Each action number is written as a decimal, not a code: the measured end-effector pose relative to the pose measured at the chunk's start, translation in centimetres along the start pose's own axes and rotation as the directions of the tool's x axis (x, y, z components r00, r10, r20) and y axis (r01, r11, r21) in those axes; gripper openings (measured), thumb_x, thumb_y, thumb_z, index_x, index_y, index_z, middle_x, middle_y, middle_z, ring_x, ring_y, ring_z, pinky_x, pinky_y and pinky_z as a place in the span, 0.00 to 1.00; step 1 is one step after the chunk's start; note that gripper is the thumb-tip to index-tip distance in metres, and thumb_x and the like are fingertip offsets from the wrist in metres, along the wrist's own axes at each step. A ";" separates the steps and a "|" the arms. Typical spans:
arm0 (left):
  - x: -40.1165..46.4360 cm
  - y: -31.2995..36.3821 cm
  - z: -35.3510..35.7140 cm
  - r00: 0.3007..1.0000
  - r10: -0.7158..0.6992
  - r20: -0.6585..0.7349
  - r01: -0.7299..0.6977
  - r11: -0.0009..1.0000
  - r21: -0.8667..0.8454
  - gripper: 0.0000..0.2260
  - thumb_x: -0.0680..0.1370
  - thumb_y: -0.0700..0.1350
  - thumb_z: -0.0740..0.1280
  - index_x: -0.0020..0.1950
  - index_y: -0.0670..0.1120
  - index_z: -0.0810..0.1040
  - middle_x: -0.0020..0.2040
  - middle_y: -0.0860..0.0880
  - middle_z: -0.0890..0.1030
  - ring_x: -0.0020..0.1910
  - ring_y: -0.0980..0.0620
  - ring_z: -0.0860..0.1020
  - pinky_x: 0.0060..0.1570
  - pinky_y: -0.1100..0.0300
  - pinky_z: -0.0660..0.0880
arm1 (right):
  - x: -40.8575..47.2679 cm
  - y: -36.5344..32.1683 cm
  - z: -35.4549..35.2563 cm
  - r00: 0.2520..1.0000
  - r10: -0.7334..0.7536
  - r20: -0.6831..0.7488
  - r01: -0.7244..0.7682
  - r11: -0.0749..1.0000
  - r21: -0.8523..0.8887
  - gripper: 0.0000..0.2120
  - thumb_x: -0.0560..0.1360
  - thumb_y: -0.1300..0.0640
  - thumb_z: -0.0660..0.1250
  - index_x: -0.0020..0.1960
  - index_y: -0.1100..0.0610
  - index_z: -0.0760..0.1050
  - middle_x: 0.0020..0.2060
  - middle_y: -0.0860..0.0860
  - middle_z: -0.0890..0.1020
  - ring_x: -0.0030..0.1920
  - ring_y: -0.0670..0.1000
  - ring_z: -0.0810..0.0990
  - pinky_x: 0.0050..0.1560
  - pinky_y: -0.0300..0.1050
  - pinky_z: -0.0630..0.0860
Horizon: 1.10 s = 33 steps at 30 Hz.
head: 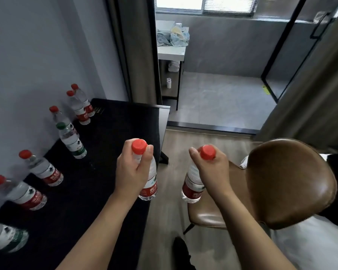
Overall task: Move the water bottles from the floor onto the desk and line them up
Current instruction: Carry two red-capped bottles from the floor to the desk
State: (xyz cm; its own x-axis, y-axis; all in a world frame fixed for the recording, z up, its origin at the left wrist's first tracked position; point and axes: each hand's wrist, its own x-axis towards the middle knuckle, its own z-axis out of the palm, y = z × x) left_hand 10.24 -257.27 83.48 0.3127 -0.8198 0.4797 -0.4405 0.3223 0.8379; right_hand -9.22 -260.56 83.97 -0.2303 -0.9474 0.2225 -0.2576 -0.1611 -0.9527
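Observation:
My left hand (132, 168) grips the neck of a red-capped water bottle (149, 187), held upright over the right edge of the black desk (113, 137). My right hand (213, 170) grips the neck of a second red-capped water bottle (191, 189), held above the wooden floor between the desk and a chair. Along the wall on the desk stand several bottles in a row: mostly red-capped ones (45, 170), a green-capped one (72, 142) in the middle, and a green-labelled one (8, 237) at the near left edge.
A brown leather chair (289, 182) stands right of my right hand, with a white bed (308, 244) behind it. Wooden floor (203, 137) runs between desk and chair. Beyond lie a tiled bathroom with a sink counter (172, 51) and a glass door (293, 55).

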 end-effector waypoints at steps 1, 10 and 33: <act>1.0 -0.6 0.7 1.000 -0.007 0.004 0.007 1.000 0.000 0.14 0.79 0.59 0.63 0.51 0.48 0.73 0.42 0.54 0.79 0.43 0.54 0.80 0.44 0.69 0.74 | 1.3 0.5 0.6 1.000 0.002 0.009 -0.002 1.000 -0.001 0.16 0.71 0.54 0.75 0.36 0.64 0.74 0.27 0.53 0.74 0.29 0.44 0.69 0.33 0.38 0.69; 10.8 -5.2 6.9 0.997 -0.079 -0.024 0.080 0.995 0.064 0.12 0.79 0.58 0.63 0.51 0.49 0.73 0.45 0.56 0.79 0.44 0.57 0.80 0.44 0.72 0.73 | 14.6 4.4 6.1 0.995 0.007 0.103 -0.006 1.000 -0.010 0.15 0.71 0.51 0.74 0.33 0.57 0.72 0.26 0.49 0.74 0.28 0.43 0.70 0.32 0.36 0.69; 24.8 -16.6 2.0 0.979 -0.107 -0.172 0.116 0.993 0.039 0.13 0.80 0.58 0.63 0.53 0.49 0.73 0.45 0.55 0.79 0.45 0.51 0.81 0.46 0.65 0.75 | 26.8 3.2 26.1 0.939 -0.062 0.338 0.076 0.997 -0.027 0.12 0.72 0.51 0.75 0.36 0.56 0.76 0.30 0.51 0.79 0.31 0.47 0.76 0.37 0.41 0.74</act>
State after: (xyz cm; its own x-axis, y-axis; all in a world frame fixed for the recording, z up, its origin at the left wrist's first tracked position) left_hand 23.65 -283.88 80.94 0.4983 -0.7559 0.4246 -0.4340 0.2065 0.8769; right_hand 8.24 -293.70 81.50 0.1170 -0.9731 0.1982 -0.2999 -0.2249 -0.9271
